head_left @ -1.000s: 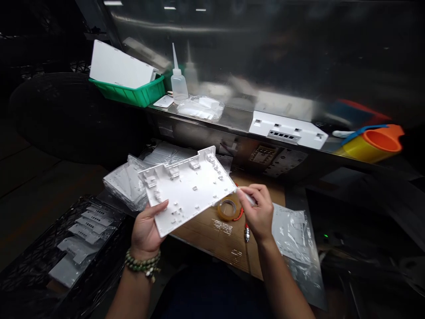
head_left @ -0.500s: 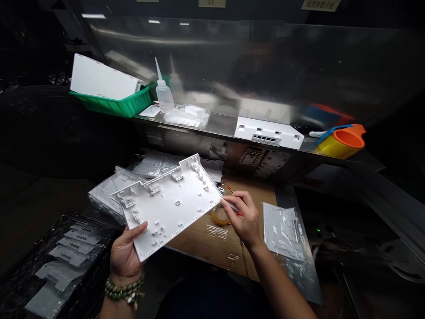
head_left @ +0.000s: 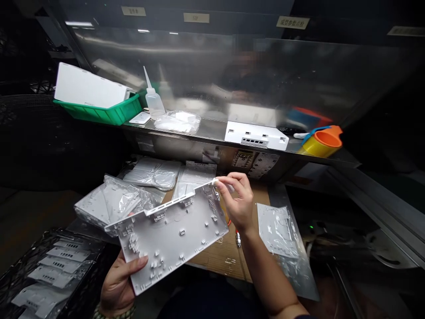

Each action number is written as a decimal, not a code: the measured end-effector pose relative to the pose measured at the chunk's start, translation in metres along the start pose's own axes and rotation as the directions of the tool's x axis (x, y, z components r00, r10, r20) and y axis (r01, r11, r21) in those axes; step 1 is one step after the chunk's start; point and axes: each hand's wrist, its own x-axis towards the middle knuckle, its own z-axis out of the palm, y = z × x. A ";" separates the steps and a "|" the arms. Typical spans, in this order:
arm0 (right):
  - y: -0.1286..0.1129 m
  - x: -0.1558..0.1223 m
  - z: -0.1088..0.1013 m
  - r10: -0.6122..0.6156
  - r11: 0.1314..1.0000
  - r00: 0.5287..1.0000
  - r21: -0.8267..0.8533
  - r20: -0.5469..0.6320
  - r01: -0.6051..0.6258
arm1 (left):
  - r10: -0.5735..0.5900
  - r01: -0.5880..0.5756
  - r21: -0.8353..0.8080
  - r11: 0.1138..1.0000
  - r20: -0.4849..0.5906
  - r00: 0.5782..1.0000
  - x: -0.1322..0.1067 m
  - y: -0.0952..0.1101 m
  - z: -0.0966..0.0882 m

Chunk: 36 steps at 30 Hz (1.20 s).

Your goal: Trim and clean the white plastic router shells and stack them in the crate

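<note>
My left hand (head_left: pixel 121 279) grips the lower left corner of a white plastic housing panel (head_left: pixel 195 230), thumb on its inner face. The panel is held tilted above the bench, its moulded clips and ribs facing me and its slotted long edge uppermost. At the upper right corner my right hand (head_left: pixel 239 201) is closed in a pinch, thumb and index fingertips touching the edge. A small whitish bit shows at those fingertips, but I cannot make out what it is. Behind the panel lies a sheet of cardboard (head_left: pixel 212 261), partly covered.
Bagged panels (head_left: pixel 106 199) lie at the left, over a black crate (head_left: pixel 20 270) of bagged parts. Another bagged panel (head_left: pixel 277 228) lies right. The metal shelf (head_left: pixel 212 133) bears a green bin (head_left: pixel 99 113), a squeeze bottle (head_left: pixel 154 102), a white housing (head_left: pixel 255 135) and a yellow-orange cup (head_left: pixel 320 144).
The panel has tipped so its slotted upper edge shows, and sits lower in view. My right hand has moved up along its right side to the upper corner. The camera view has shifted.
</note>
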 end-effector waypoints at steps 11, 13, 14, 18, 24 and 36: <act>0.035 -0.008 0.006 0.087 0.996 0.996 -0.001 -0.001 -0.087 | -0.061 0.061 0.032 0.998 0.021 0.998 -0.005 -0.006 0.006; 0.041 -0.010 0.007 0.117 0.993 0.993 -0.010 -0.012 -0.117 | -0.070 0.069 0.051 0.996 0.028 0.997 -0.006 -0.007 0.019; 0.040 -0.012 0.008 0.117 0.993 0.993 -0.005 -0.020 -0.117 | -0.067 0.066 0.069 0.995 0.017 0.998 -0.007 -0.009 0.028; 0.008 -0.031 0.018 0.053 0.996 0.998 0.070 0.032 -0.055 | -0.056 0.058 0.182 0.982 -0.014 0.998 -0.005 -0.027 0.069; -0.024 -0.059 0.037 -0.139 0.984 0.981 0.132 0.137 0.121 | 0.069 -0.098 0.300 0.949 0.107 0.992 0.002 -0.059 0.090; -0.006 -0.066 0.038 -0.154 0.988 0.987 0.036 0.038 0.153 | 0.120 -0.191 0.446 0.875 0.184 0.976 0.008 -0.067 0.092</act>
